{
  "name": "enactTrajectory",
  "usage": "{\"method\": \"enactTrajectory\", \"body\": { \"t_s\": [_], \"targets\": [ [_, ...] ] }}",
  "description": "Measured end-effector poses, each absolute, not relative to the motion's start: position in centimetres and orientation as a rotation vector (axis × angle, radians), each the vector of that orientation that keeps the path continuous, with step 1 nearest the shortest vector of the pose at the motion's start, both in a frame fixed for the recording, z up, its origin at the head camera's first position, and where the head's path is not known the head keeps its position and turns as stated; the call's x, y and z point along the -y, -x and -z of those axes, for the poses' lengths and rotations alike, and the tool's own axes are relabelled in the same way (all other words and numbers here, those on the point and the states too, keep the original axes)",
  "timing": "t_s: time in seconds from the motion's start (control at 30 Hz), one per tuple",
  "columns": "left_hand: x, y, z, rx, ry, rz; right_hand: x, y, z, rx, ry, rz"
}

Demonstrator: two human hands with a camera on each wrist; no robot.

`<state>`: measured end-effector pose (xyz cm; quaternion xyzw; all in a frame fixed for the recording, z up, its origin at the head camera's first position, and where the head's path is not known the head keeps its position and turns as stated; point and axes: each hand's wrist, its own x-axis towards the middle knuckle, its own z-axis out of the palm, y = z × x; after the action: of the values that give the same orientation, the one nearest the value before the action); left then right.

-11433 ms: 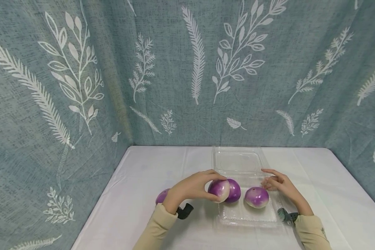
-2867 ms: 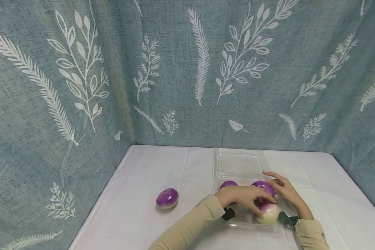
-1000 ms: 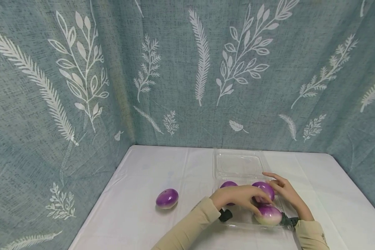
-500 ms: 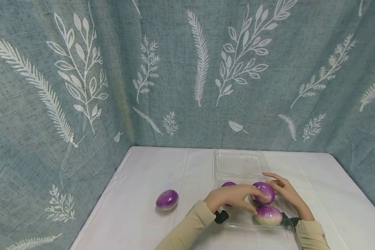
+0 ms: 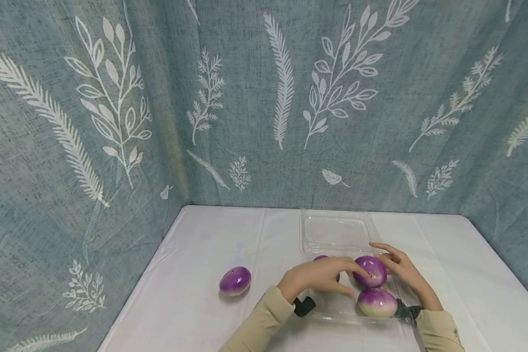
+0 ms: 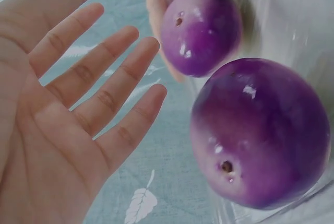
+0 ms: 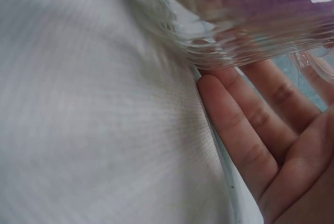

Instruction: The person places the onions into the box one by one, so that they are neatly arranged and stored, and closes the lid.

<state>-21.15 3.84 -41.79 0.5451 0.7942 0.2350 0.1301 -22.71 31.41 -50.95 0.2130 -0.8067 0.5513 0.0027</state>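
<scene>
My left hand point(image 5: 314, 276) hovers above the clear plastic container point(image 5: 332, 314), fingers spread and holding nothing. In the left wrist view its palm point(image 6: 57, 125) faces the camera beside a glossy purple turnip point(image 6: 261, 135). Three purple-and-white turnips sit in the container: a front right turnip point(image 5: 377, 304), a back right turnip point(image 5: 373, 270) and a back left turnip point(image 5: 320, 257), which is partly hidden by the left hand. My right hand point(image 5: 402, 268) rests at the container's right side. Its extended fingertips meet the ribbed wall point(image 7: 229, 59) in the right wrist view.
Another turnip point(image 5: 235, 281) lies on the white-covered table point(image 5: 193, 313), left of the container. The container's lid point(image 5: 336, 231) lies opened out behind its base. A blue-green leaf-patterned curtain point(image 5: 246, 98) stands along the back and sides.
The left hand has let go of the front right turnip and drawn back leftward. Earlier it carried turnips over from the left. The right hand has stayed at the container's side.
</scene>
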Motion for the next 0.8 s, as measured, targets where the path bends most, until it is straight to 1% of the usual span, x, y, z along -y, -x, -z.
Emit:
{"method": "enactTrajectory", "body": {
  "t_s": [0.6, 0.8],
  "targets": [
    [-1.8, 20.8, 40.5, -2.366, -1.602, -0.749, -31.5, 22.8, 51.0, 2.542, -0.649, -1.7],
    [-0.8, 20.6, 40.6, -2.396, -1.598, -0.777, -31.4, 22.7, 51.0, 2.529, -0.663, -1.716]
  ]
}}
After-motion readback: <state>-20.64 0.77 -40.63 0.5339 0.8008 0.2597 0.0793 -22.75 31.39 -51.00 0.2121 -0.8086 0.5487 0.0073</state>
